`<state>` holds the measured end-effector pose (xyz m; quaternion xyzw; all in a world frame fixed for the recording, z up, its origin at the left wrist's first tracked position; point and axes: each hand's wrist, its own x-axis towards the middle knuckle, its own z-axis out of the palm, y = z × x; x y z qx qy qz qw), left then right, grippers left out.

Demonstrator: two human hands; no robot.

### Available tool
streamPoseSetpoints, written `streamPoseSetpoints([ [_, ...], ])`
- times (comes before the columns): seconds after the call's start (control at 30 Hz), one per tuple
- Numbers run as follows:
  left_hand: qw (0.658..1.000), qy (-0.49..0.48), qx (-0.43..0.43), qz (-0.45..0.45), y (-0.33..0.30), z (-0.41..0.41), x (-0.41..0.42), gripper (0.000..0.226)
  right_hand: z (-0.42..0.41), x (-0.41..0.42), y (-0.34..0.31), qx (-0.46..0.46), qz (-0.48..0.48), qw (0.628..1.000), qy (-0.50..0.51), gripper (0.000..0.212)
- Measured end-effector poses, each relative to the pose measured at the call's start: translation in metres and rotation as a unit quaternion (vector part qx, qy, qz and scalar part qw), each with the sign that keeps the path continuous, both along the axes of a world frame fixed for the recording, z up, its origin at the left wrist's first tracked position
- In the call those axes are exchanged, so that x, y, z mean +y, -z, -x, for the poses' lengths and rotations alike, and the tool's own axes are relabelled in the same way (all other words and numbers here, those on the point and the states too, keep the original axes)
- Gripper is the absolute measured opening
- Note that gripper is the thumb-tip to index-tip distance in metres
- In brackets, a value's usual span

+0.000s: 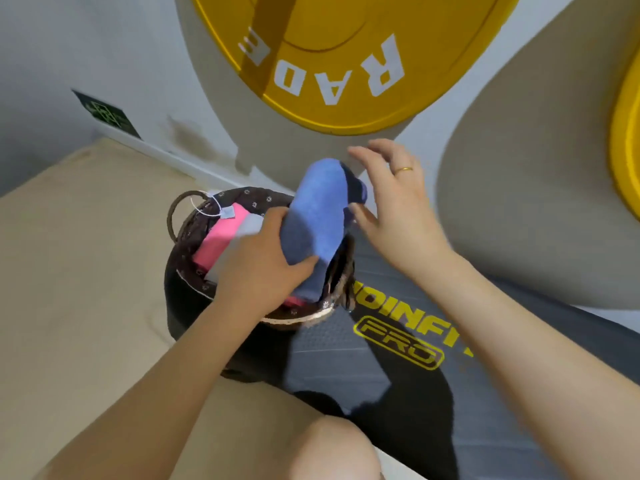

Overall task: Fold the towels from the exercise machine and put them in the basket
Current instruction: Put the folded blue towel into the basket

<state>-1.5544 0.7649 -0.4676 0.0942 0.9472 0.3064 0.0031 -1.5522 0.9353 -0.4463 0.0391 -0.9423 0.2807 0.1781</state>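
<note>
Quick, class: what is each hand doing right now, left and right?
Left hand: grips the folded blue towel over the basket.
Right hand: open, fingers spread beside the towel, holding nothing.

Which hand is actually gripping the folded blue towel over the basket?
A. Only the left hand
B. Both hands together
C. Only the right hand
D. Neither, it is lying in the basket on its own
A: the left hand has its fingers and thumb curled round the lower part of the blue towel above the basket, while the right hand is spread open beside it.
</note>
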Motion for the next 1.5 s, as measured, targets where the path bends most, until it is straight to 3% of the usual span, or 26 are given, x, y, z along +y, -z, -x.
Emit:
streamPoseSetpoints([
  [0.07,0.999,-0.037,-0.014,-0.016,0.007,0.011,-0.013,0.058,0.011,-0.033,0.003,-0.075,0.134,0.988,0.001,0.052],
  [0.2,0.996,-0.041,-0.054,0.053,0.038,0.016,-0.022,0.050,0.014,-0.083,0.034,-0.277,0.260,0.925,0.014,0.052],
  [0.37,0.990,0.036,-0.042,0.130,0.061,0.006,-0.025,0.062,0.010,-0.105,0.063,-0.314,0.444,0.826,0.151,0.061],
  [0.43,0.985,0.080,-0.045,0.143,0.062,0.009,-0.022,0.060,0.013,-0.108,0.071,-0.301,0.463,0.811,0.191,0.070],
  [0.57,0.971,0.181,-0.132,0.079,0.065,0.024,-0.031,0.072,0.020,-0.112,0.080,-0.251,0.449,0.818,0.258,0.071],
  [0.67,0.942,0.244,-0.229,0.005,0.070,0.038,-0.053,0.083,0.020,-0.110,0.083,-0.233,0.363,0.859,0.277,0.064],
  [0.8,0.906,0.233,-0.343,-0.087,0.072,0.058,-0.066,0.057,0.017,-0.113,0.087,-0.198,0.192,0.925,0.262,0.062],
  [0.9,0.904,0.262,-0.338,-0.007,0.069,0.065,-0.056,0.061,0.010,-0.117,0.096,-0.198,0.134,0.940,0.244,0.050],
  [1.0,0.904,0.274,-0.326,0.044,0.071,0.066,-0.051,0.065,0.005,-0.115,0.097,-0.205,0.134,0.944,0.220,0.037],
  [1.17,0.921,0.241,-0.307,-0.013,0.082,0.064,-0.056,0.064,0.000,-0.109,0.101,-0.261,0.189,0.935,0.145,0.072],
  [1.5,0.925,0.239,-0.291,-0.046,0.096,0.065,-0.052,0.032,0.002,-0.103,0.112,-0.246,0.194,0.942,0.118,0.062],
])
